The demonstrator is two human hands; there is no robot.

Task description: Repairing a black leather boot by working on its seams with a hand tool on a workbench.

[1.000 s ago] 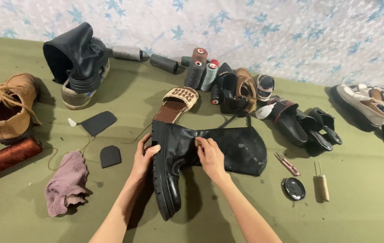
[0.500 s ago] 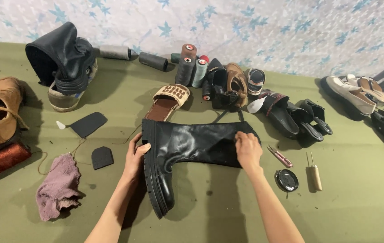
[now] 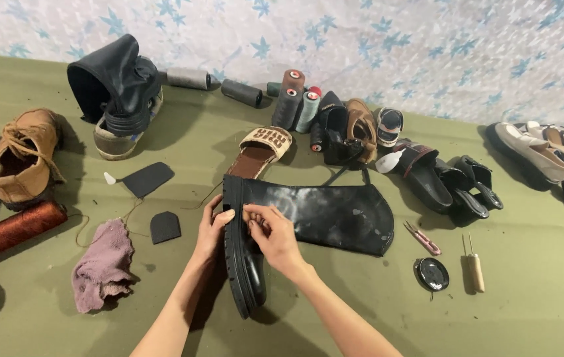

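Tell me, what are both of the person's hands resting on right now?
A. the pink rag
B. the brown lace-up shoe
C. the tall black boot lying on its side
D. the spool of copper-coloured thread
C: the left hand and the right hand both lie on the black boot, near its sole; the pink rag lies apart, to their left.

L hand (image 3: pixel 212 228) & R hand (image 3: pixel 272 231) close together, fingers curled, palms down.

head camera looks down, close over table (image 3: pixel 533 311).
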